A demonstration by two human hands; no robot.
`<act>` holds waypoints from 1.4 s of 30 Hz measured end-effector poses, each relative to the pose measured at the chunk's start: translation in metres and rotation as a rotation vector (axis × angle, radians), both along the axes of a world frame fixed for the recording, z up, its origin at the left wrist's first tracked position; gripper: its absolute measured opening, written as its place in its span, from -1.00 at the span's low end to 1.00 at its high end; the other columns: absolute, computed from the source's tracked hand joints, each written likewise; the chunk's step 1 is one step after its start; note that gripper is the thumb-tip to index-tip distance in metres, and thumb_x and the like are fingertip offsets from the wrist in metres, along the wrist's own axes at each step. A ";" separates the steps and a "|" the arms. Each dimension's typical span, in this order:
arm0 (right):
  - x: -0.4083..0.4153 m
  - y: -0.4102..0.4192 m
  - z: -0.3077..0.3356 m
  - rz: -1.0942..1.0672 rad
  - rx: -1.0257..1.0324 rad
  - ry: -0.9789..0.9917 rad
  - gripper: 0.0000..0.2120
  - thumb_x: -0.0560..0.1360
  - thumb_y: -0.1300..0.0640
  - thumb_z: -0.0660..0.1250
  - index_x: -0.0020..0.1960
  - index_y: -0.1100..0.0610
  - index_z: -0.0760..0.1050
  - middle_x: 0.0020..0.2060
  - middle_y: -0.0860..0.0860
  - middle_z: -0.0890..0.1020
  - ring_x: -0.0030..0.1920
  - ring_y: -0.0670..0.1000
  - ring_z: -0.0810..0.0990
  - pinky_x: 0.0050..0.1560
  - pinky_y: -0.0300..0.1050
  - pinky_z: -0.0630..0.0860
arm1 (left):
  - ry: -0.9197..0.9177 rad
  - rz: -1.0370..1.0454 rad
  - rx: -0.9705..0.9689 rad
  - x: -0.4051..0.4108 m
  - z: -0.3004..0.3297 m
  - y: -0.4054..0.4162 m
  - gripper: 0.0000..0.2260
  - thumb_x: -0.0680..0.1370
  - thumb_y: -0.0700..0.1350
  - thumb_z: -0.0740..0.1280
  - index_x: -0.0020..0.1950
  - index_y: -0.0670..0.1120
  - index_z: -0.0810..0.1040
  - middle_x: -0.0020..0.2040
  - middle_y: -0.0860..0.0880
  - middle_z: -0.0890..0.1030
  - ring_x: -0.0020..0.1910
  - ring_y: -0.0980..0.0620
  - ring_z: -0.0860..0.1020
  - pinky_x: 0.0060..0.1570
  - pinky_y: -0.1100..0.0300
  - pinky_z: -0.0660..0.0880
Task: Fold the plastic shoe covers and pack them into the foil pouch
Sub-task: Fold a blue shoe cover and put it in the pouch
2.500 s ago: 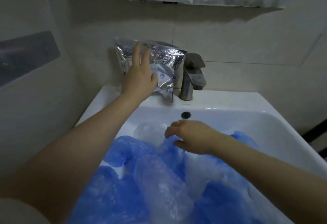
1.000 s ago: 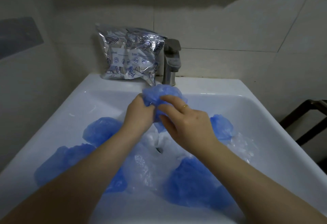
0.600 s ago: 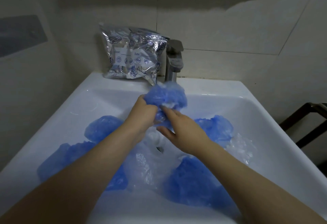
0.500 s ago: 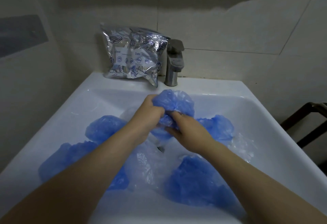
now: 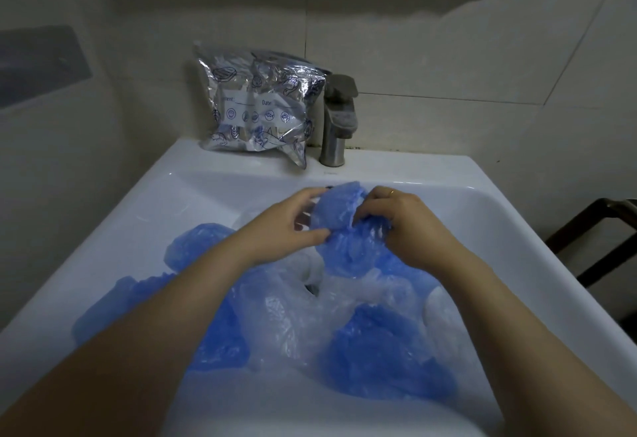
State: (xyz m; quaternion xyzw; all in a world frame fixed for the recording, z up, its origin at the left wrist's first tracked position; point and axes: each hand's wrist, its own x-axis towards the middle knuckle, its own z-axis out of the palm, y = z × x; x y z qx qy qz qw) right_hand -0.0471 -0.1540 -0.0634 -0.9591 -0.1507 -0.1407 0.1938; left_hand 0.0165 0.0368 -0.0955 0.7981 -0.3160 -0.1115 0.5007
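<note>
Both my forearms reach forward over the sink (image 5: 517,236), and my hands meet above its far half. My left hand (image 5: 279,226) pinches the left side of a crumpled blue shoe cover (image 5: 339,216), thumb underneath and fingers curled over the top. My right hand (image 5: 403,219), with a ring (image 5: 392,192) on it, grips its right side, knuckles up. Beneath my wrists lie more shoe covers (image 5: 379,343), blue and clear. Beyond my hands the foil pouch (image 5: 256,109) leans against the wall, just left of the tap (image 5: 339,119).
</note>
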 end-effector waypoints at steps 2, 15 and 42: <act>0.001 -0.005 0.001 -0.076 0.061 0.004 -0.61 0.39 0.48 0.22 0.07 0.16 0.61 -0.03 0.06 0.55 -0.07 -0.04 0.44 -0.10 -0.40 0.25 | 0.012 0.073 -0.154 -0.002 0.004 -0.003 -0.52 0.41 -0.06 0.36 0.27 0.14 0.26 0.27 0.12 0.40 0.15 0.12 0.47 0.15 0.26 0.45; -0.004 0.004 0.004 0.077 0.046 0.094 -0.65 0.37 0.41 0.33 0.08 0.12 0.61 -0.04 0.10 0.59 -0.07 0.05 0.53 -0.10 -0.37 0.34 | -0.324 0.145 0.200 -0.007 0.004 -0.012 -0.68 0.47 -0.22 0.39 0.22 -0.07 0.51 -0.08 -0.02 0.53 -0.11 -0.04 0.51 -0.22 0.46 0.32; 0.007 -0.021 -0.001 -0.385 0.431 -0.021 -0.87 0.53 0.24 0.27 -0.10 0.17 0.60 -0.27 0.02 0.56 -0.24 0.00 0.47 -0.25 -0.21 0.30 | 0.005 0.465 -0.073 0.013 0.012 0.012 -0.85 0.47 -0.17 0.40 -0.29 -0.12 0.53 -0.42 0.04 0.45 -0.40 0.11 0.37 -0.32 0.26 0.30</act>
